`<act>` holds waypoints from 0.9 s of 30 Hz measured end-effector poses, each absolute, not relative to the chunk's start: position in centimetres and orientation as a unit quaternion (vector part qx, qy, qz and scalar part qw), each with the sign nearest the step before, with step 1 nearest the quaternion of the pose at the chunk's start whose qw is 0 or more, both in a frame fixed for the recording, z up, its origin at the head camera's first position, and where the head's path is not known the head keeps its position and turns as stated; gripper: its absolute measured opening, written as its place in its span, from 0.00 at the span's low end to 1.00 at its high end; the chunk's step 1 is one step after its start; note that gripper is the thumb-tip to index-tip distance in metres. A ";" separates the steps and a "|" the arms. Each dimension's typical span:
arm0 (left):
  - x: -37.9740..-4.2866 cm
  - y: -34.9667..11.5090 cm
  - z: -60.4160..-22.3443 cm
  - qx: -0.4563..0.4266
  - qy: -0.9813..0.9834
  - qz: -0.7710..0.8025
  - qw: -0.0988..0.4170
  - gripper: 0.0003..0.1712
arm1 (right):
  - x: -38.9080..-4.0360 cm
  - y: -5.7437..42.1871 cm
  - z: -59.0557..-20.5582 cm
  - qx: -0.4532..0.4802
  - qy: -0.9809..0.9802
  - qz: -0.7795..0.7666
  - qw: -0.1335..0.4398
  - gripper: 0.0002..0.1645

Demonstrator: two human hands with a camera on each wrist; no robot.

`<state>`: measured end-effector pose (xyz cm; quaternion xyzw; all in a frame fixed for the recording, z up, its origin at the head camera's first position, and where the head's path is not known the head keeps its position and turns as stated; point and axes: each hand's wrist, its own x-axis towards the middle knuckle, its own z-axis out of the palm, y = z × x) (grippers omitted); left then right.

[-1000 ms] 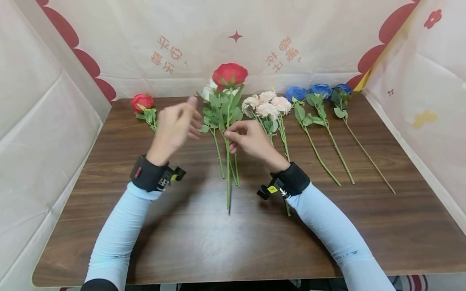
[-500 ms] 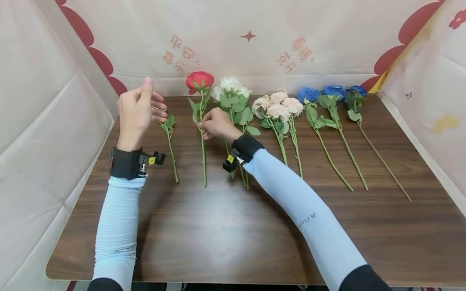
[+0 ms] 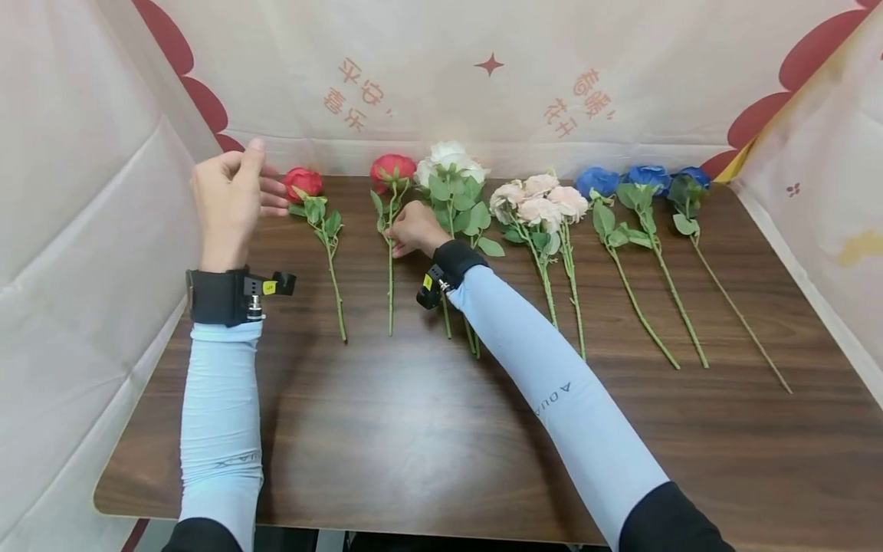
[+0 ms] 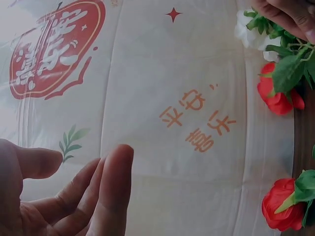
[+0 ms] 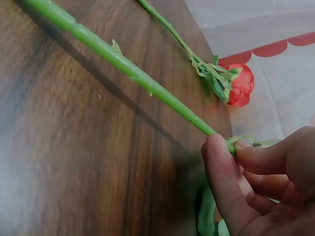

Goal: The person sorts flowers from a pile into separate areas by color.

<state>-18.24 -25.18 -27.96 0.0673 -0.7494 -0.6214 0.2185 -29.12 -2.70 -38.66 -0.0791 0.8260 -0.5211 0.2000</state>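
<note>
My right hand [image 3: 416,229] pinches the green stem of a red rose [image 3: 392,170] between thumb and fingertips, just below its leaves. In the right wrist view that stem [image 5: 133,73] slants over the wood, its shadow beside it. Another red rose [image 3: 302,182] lies further left with its stem toward me. Raised beside its bloom, my left hand [image 3: 231,201] has its fingers extended and nothing in them; the left wrist view shows the same bare fingers [image 4: 115,184]. White roses [image 3: 451,162] lie immediately right of the held rose, partly behind my right hand.
Pale pink flowers [image 3: 541,201] lie right of the white ones, then three blue roses [image 3: 648,178] with long stems. All rest on a brown wooden table [image 3: 386,445]. A printed white cloth [image 3: 428,100] stands along the back and both sides.
My right hand has carried the red rose left from in front of the white roses and lowered it toward the table. My left hand has moved left, away from the stem.
</note>
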 end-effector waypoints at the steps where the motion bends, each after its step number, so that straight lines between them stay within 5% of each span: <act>1: -18.2 -25.2 -27.9 0.070 -0.748 -0.624 0.218 0.18 | -29.2 -2.8 -38.8 -0.080 0.826 -0.521 0.201 0.12; 27: -18.3 -24.4 -27.9 0.063 -0.791 -0.571 0.209 0.18 | -29.0 -3.9 -39.6 -0.056 0.861 -0.478 0.164 0.14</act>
